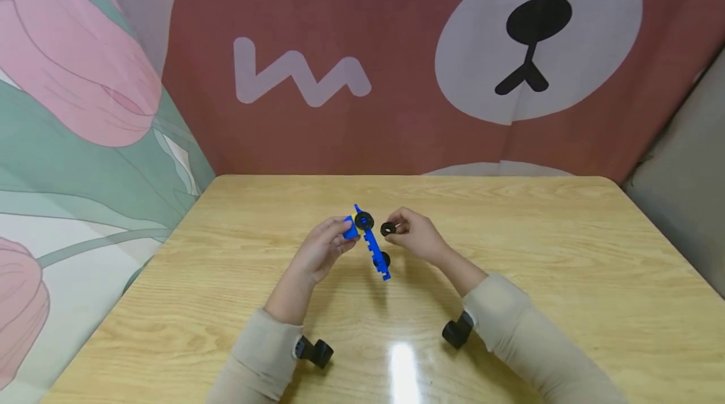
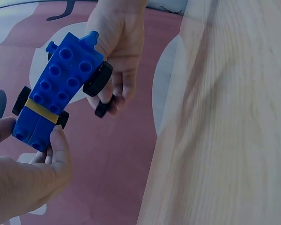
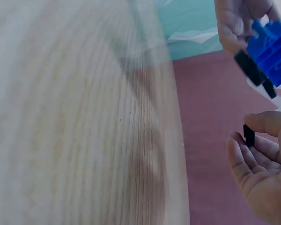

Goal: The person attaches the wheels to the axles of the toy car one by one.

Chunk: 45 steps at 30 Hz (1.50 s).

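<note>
A blue toy car built of studded bricks is held above the table by my left hand. Thumb and fingers grip one end of it, beside a yellow strip across the body. Black wheels sit on its sides, one large wheel showing clearly in the left wrist view. Just to the right, my right hand pinches a small black tire between thumb and fingers. The tire is apart from the car, with a narrow gap between them in the head view.
Both hands are over a light wooden table. Behind its far edge hangs a brown cloth with a cartoon bear print. A flowered cloth borders the left side. Black wrist cameras stick out from both sleeves.
</note>
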Motion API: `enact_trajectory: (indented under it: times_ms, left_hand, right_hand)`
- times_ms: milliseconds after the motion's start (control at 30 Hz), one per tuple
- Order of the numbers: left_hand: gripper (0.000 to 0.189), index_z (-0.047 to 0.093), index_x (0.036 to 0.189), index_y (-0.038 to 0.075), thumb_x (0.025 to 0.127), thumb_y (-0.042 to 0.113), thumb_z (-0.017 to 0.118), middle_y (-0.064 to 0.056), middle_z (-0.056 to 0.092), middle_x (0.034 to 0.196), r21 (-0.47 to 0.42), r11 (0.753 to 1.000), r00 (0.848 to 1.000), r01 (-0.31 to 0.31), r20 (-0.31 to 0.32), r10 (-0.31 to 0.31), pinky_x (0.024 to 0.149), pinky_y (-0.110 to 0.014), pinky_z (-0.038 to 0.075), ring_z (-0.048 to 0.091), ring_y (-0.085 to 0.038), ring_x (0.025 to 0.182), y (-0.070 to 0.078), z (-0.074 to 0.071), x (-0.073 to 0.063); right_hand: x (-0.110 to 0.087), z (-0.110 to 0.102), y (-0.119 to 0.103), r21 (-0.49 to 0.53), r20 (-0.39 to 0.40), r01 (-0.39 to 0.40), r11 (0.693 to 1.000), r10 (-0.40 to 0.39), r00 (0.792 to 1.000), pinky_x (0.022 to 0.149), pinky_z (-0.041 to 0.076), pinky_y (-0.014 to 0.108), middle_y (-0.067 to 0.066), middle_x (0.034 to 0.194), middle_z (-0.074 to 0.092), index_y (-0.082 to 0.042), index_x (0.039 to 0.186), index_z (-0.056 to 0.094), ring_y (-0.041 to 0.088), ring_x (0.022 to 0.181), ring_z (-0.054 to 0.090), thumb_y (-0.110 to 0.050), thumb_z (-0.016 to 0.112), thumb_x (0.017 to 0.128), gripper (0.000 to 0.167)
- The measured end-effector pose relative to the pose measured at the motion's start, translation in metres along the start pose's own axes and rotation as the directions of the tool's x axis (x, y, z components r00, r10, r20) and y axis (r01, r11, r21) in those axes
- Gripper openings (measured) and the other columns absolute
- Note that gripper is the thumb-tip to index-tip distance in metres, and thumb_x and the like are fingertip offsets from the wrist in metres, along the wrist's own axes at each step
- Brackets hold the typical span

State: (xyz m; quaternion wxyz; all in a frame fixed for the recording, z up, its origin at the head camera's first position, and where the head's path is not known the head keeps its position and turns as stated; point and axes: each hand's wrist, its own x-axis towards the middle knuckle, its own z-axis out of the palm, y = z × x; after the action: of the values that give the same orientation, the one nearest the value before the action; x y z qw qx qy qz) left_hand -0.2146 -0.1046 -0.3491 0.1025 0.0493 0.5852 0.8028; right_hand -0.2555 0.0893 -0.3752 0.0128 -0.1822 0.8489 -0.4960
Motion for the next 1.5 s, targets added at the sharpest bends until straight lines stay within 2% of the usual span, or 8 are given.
enact_trajectory:
  times_ms: [233, 467, 700, 967, 1167, 1300, 1400, 1500]
  left_hand:
    - [0.016, 0.055, 0.081, 0.009, 0.089, 0.005, 0.042, 0.001, 0.055, 0.072, -0.013, 1.000, 0.999, 0.000, 0.036, 0.000, 0.094, -0.047, 0.027, 0.053, -0.015, 0.076, 0.003, -0.001, -0.002]
    - [0.012, 0.053, 0.085, 0.007, 0.089, 0.005, 0.042, 0.000, 0.055, 0.075, 0.001, 1.000, 0.997, -0.017, 0.071, 0.017, 0.092, -0.041, 0.033, 0.054, -0.015, 0.078, 0.008, 0.001, -0.005]
    - [0.008, 0.050, 0.092, 0.002, 0.088, 0.005, 0.044, 0.000, 0.055, 0.076, -0.003, 0.998, 0.997, -0.057, 0.048, 0.057, 0.095, -0.048, 0.026, 0.054, -0.014, 0.078, 0.013, 0.005, -0.007]
    - [0.015, 0.045, 0.100, -0.003, 0.087, 0.004, 0.044, -0.001, 0.053, 0.078, -0.012, 0.997, 0.997, -0.079, 0.019, 0.079, 0.095, -0.045, 0.028, 0.054, -0.014, 0.080, 0.017, 0.012, -0.009]
    - [0.020, 0.044, 0.103, -0.007, 0.087, 0.005, 0.044, -0.001, 0.053, 0.078, -0.001, 0.995, 0.995, -0.103, -0.015, 0.103, 0.092, -0.042, 0.032, 0.054, -0.016, 0.081, 0.018, 0.018, -0.010]
    - [0.019, 0.044, 0.102, -0.007, 0.087, 0.005, 0.044, -0.001, 0.053, 0.078, 0.015, 0.994, 0.993, -0.111, -0.032, 0.112, 0.090, -0.041, 0.034, 0.054, -0.015, 0.079, 0.018, 0.019, -0.011]
    - [0.020, 0.044, 0.103, -0.008, 0.087, 0.005, 0.044, 0.000, 0.053, 0.079, 0.022, 0.993, 0.992, -0.116, -0.039, 0.116, 0.090, -0.042, 0.034, 0.054, -0.014, 0.078, 0.018, 0.020, -0.012]
    - [0.020, 0.044, 0.102, -0.008, 0.086, 0.004, 0.045, 0.000, 0.054, 0.079, 0.015, 0.992, 0.992, -0.123, -0.039, 0.123, 0.090, -0.043, 0.034, 0.054, -0.015, 0.078, 0.017, 0.020, -0.012]
  right_hand:
    - [-0.016, -0.008, -0.009, 0.023, -0.003, 0.031, 0.999, -0.030, 1.000, 0.063, 0.047, 0.027, 0.008, 0.096, 0.058, -0.003, 0.104, 0.054, 0.018, 0.080, 0.056, -0.006, 0.065, 0.076, 0.030]
    - [-0.033, -0.019, -0.023, 0.062, -0.025, 0.024, 0.998, -0.022, 0.999, 0.064, 0.049, 0.026, 0.009, 0.093, 0.059, -0.003, 0.108, 0.053, 0.019, 0.081, 0.056, -0.008, 0.063, 0.078, 0.032]
    - [-0.049, -0.027, -0.037, 0.117, -0.042, 0.045, 0.992, -0.040, 0.998, 0.064, 0.049, 0.026, 0.008, 0.085, 0.058, -0.004, 0.108, 0.053, 0.018, 0.078, 0.056, -0.010, 0.063, 0.078, 0.032]
    - [-0.064, -0.027, -0.047, 0.116, -0.084, 0.139, 0.984, -0.129, 0.988, 0.063, 0.047, 0.026, 0.006, 0.082, 0.056, -0.003, 0.106, 0.055, 0.017, 0.076, 0.056, -0.008, 0.064, 0.077, 0.031]
    - [-0.073, -0.024, -0.053, 0.069, -0.114, 0.269, 0.961, -0.260, 0.959, 0.067, 0.048, 0.028, 0.004, 0.081, 0.056, -0.001, 0.103, 0.055, 0.014, 0.074, 0.056, 0.001, 0.065, 0.073, 0.031]
    - [-0.076, -0.021, -0.053, 0.021, -0.126, 0.376, 0.926, -0.371, 0.920, 0.071, 0.047, 0.030, 0.006, 0.085, 0.057, 0.000, 0.101, 0.056, 0.013, 0.075, 0.056, 0.005, 0.066, 0.070, 0.032]
    - [-0.077, -0.019, -0.053, -0.016, -0.133, 0.423, 0.906, -0.421, 0.897, 0.073, 0.047, 0.028, 0.005, 0.089, 0.058, 0.000, 0.100, 0.057, 0.012, 0.076, 0.056, 0.005, 0.068, 0.069, 0.033]
    - [-0.079, -0.017, -0.053, -0.050, -0.133, 0.427, 0.903, -0.430, 0.893, 0.074, 0.047, 0.028, 0.001, 0.090, 0.058, -0.002, 0.100, 0.058, 0.011, 0.076, 0.056, 0.003, 0.069, 0.069, 0.033]
